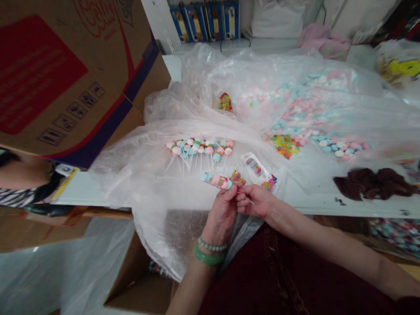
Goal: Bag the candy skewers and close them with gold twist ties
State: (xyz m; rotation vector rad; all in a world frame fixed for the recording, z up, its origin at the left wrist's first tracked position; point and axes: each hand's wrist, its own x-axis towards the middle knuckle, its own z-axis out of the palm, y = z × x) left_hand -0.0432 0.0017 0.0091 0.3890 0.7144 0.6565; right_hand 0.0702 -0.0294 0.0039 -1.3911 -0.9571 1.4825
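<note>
here we go, i've got the candy stick [218,180] up in front of me, just above the edge of the plastic sheet [147,175], with its pastel candies stacked tight along the thin stick. it looks light, and that chalky candy could chip or slide if squeezed, so the bare stick [246,199] seems the safer place to hold, with the stack only lightly steadied. my left hand [221,214] is up by the end of the stack, left fingers [235,177] curled and pressed together, pinching at the stick where the candy stops. my right hand [254,201] comes in from the side, right fingers [244,197] closed close against the left, pinching the stick too, though exactly which fingertip touches what is hidden in there. a printed packet [258,171] lies just beyond my fingers, and the finished sticks [197,151] sit in a loose bunch on the plastic further up. over to the right are heaps of pastel candies [341,148] and gummy candies [285,146], with a brown cloth [370,183] by the table edge. a cardboard box [65,74] looms on my left, with another person's striped sleeve [18,197] beneath it.
</note>
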